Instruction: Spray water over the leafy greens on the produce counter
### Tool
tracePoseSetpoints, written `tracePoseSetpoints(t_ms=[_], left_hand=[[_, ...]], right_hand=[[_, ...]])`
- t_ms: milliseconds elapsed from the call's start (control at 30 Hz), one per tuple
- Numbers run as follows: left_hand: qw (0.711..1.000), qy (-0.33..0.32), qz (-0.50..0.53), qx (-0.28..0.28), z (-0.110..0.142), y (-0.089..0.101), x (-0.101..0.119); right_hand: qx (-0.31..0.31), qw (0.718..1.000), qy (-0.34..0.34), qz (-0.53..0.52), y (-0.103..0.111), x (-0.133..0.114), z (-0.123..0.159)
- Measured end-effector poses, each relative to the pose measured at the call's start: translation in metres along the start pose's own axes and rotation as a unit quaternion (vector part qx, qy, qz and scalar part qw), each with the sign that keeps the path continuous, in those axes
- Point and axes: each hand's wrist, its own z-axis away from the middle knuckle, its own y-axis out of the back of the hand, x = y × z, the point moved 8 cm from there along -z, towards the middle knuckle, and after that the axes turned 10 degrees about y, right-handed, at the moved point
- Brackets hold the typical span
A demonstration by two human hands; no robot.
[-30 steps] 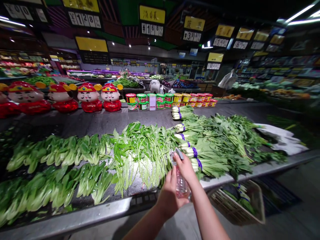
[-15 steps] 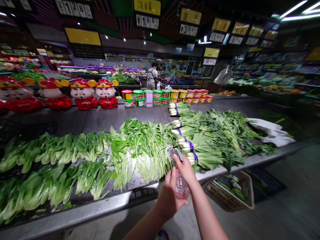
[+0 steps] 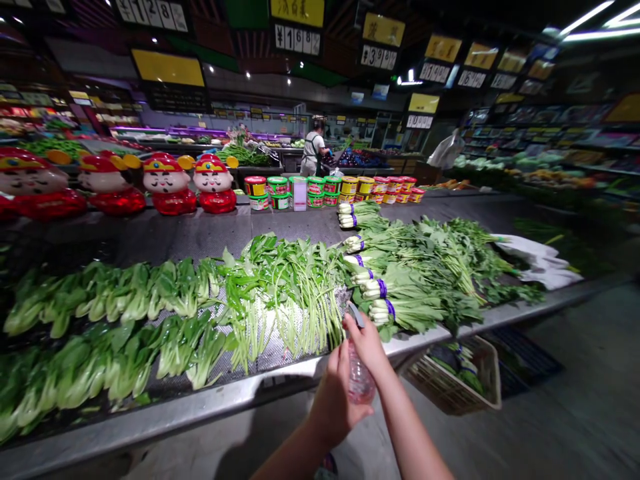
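Both hands are around a clear pinkish spray bottle (image 3: pixel 361 380) with a grey spray head, held upright in front of the stall's metal edge. My left hand (image 3: pixel 336 393) wraps the bottle's body from the left and below. At the top, my right hand (image 3: pixel 367 341) grips the neck and spray head. Just beyond the bottle lie loose long-stemmed leafy greens (image 3: pixel 295 293) on a perforated surface. To the right are bundles of white-stemmed greens (image 3: pixel 400 313) tied with purple bands.
Rows of bok choy (image 3: pixel 125 353) cover the left side. A metal rim (image 3: pixel 175 417) runs along the stall's front. Under it at right stands a crate (image 3: pixel 453 387) with vegetables. Stacked tubs (image 3: pixel 315 192) and red figurines (image 3: pixel 167 187) line the back. A person (image 3: pixel 313 150) stands farther off.
My hands and the bottle stay almost in place, shifting slightly in view. The person in the background has moved a little to the right.
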Motion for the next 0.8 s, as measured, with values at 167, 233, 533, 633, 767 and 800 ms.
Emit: tracePoseSetpoints(t_ms=[167,233,533,633,767,800], left_hand=[[1.0,-0.013,0.0,0.002,0.005,0.001,0.002],[1.0,-0.018,-0.002,0.003,0.008,0.0,0.001],[1.0,-0.018,-0.014,0.006,0.016,-0.01,-0.015],[1.0,-0.023,-0.015,0.01,0.016,-0.01,-0.015],[0.999,-0.037,-0.021,0.015,0.019,-0.008,-0.013],[0.999,-0.038,-0.02,0.015,0.019,-0.008,-0.013]], right_hand=[[-0.003,1.0,-0.006,-0.023,-0.002,0.005,0.005],[-0.005,0.999,-0.003,-0.037,-0.002,0.003,0.007],[-0.022,1.0,-0.009,-0.004,-0.006,-0.001,0.015],[-0.016,1.0,-0.016,-0.009,-0.005,0.002,0.016],[-0.023,0.999,-0.029,-0.036,-0.007,0.006,0.017],[-0.024,0.998,-0.031,-0.04,-0.007,0.007,0.017]])
